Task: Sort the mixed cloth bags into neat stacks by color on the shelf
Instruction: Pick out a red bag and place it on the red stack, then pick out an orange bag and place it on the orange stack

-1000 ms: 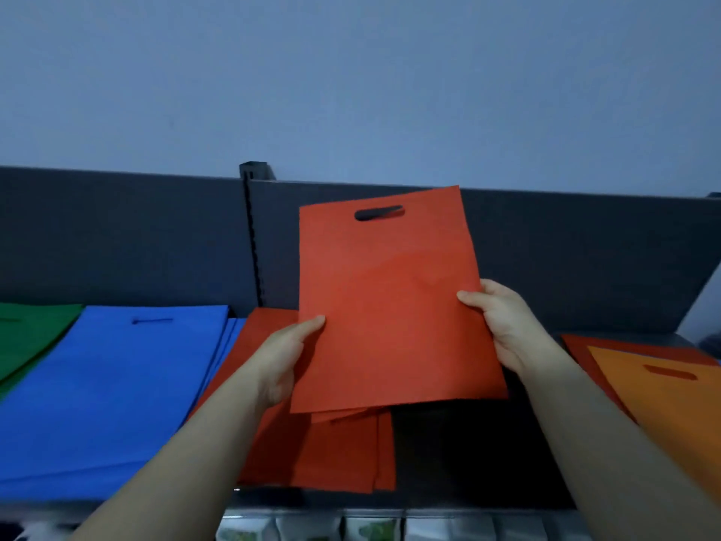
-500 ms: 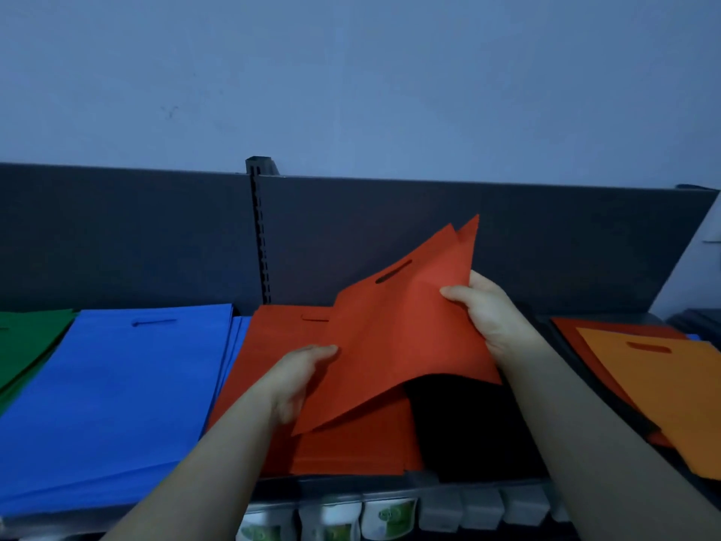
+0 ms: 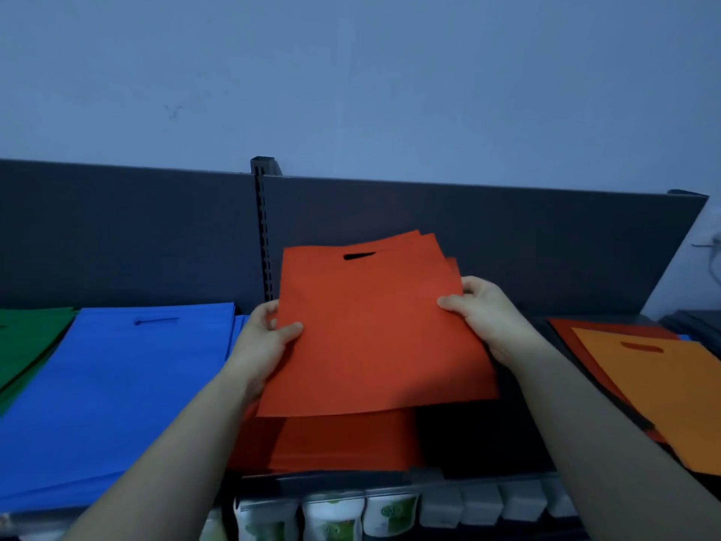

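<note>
I hold a small bundle of red cloth bags (image 3: 370, 333) flat in front of me, handle slot at the far edge, its layers fanned a little at the top right. My left hand (image 3: 265, 337) grips its left edge and my right hand (image 3: 483, 318) grips its right edge. Under the bundle a red stack (image 3: 343, 439) lies on the shelf (image 3: 468, 443). A blue stack (image 3: 113, 392) lies to the left, with a green stack (image 3: 27, 337) at the far left. An orange bag (image 3: 671, 388) lies on darker red bags (image 3: 577, 337) at the right.
A dark back panel (image 3: 507, 244) with a slotted upright post (image 3: 262, 228) runs behind the shelf, under a blue-grey wall. White and green pouches (image 3: 331, 517) hang below the shelf's front edge. A dark patch of shelf shows between the red stack and the orange bag.
The red bags went from upright, to tilted and bent over the stack, to a flatter bundle held level in both hands above the red stack.
</note>
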The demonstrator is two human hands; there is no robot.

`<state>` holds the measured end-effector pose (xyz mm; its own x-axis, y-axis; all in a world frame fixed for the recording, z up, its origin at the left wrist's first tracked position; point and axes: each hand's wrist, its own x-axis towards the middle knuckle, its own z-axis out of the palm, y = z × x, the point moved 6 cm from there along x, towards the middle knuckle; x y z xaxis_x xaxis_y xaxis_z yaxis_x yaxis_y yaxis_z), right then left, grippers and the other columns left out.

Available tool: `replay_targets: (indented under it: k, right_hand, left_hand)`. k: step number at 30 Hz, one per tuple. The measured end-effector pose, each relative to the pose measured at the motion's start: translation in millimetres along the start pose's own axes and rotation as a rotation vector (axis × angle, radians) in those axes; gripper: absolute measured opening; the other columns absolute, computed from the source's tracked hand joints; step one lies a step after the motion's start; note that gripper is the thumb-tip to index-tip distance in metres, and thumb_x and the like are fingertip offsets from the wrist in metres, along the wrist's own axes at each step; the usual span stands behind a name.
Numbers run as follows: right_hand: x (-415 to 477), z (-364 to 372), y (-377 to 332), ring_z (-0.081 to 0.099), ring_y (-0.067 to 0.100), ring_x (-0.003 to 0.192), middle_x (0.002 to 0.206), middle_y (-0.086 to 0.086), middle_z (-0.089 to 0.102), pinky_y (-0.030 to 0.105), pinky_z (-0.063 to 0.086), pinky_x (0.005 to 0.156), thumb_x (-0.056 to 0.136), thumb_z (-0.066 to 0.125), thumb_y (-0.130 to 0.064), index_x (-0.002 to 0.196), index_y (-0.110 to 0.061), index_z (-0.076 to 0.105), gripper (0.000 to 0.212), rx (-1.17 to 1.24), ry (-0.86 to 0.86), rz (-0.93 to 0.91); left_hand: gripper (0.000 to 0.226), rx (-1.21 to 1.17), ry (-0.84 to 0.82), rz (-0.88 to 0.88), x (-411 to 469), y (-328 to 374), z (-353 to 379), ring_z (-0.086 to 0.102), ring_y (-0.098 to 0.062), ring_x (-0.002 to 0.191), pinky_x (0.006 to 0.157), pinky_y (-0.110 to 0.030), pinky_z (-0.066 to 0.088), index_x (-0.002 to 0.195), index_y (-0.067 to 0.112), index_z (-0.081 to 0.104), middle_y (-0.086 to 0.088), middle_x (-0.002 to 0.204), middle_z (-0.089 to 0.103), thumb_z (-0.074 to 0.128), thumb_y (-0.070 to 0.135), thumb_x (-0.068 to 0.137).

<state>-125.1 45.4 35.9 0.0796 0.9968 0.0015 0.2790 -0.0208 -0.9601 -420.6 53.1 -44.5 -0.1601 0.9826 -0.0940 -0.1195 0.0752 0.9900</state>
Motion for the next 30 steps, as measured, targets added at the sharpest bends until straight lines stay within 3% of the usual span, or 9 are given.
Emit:
replay_targets:
  k: [3,6,9,12,16,22,30]
  right_hand:
    - [10,26,32,0.072,0.020,0.082,0.095,0.006,0.072,0.037,0.058,0.077,0.083,0.071,-0.014,0.104,-0.012,0.061,0.023,-0.152,-0.010,0.046]
    - [13,55,63,0.069,0.021,0.083,0.095,0.006,0.070,0.038,0.057,0.080,0.081,0.073,-0.023,0.088,-0.017,0.059,0.017,-0.399,-0.043,0.071]
    - [12,73,84,0.065,0.023,0.091,0.102,0.004,0.066,0.039,0.055,0.082,0.081,0.068,-0.040,0.101,-0.014,0.060,0.033,-0.709,-0.080,0.095]
    - [8,75,85,0.063,0.024,0.092,0.105,0.005,0.062,0.039,0.054,0.082,0.083,0.062,-0.040,0.105,-0.013,0.057,0.035,-0.862,-0.078,0.059]
    - [8,52,72,0.055,0.026,0.110,0.121,0.008,0.057,0.037,0.045,0.093,0.089,0.056,-0.040,0.128,-0.014,0.053,0.047,-1.012,0.059,-0.110]
    - [4,-20,81,0.051,0.023,0.118,0.131,0.004,0.053,0.036,0.040,0.099,0.092,0.053,-0.045,0.137,-0.019,0.047,0.053,-1.059,0.157,-0.064]
    - [-14,-158,110,0.056,0.027,0.112,0.121,0.007,0.059,0.037,0.042,0.093,0.090,0.055,-0.046,0.126,-0.018,0.055,0.045,-1.133,0.294,0.079]
  left_hand:
    - [0.034,0.274,0.077,0.080,-2,3,-28,0.066,-0.026,0.093,0.084,-0.041,0.054,0.118,0.019,0.050,-0.008,0.108,0.068,0.060,0.003,0.090]
    - [0.033,0.549,0.161,0.071,-4,-10,-46,0.061,-0.023,0.091,0.081,-0.033,0.047,0.117,0.014,0.051,-0.005,0.103,0.065,0.061,0.004,0.088]
    - [0.038,0.699,0.194,0.036,-4,-27,-59,0.058,-0.024,0.098,0.085,-0.031,0.044,0.123,0.005,0.050,-0.010,0.117,0.061,0.060,0.004,0.087]
    - [0.052,0.853,0.205,-0.001,-2,-34,-62,0.051,-0.033,0.120,0.097,-0.039,0.042,0.137,0.006,0.041,-0.015,0.136,0.050,0.059,0.015,0.089]
    - [0.056,1.079,0.290,0.094,-6,-13,-40,0.043,-0.038,0.124,0.098,-0.043,0.039,0.140,0.012,0.041,-0.015,0.139,0.045,0.054,0.034,0.091]
    - [0.050,1.112,0.180,0.333,-17,14,59,0.044,-0.034,0.122,0.102,-0.040,0.037,0.135,0.017,0.048,-0.009,0.136,0.050,0.055,0.037,0.090]
    - [0.042,0.993,-0.085,0.458,-34,12,221,0.052,-0.028,0.119,0.099,-0.038,0.043,0.127,0.017,0.055,-0.005,0.127,0.059,0.056,0.036,0.089]
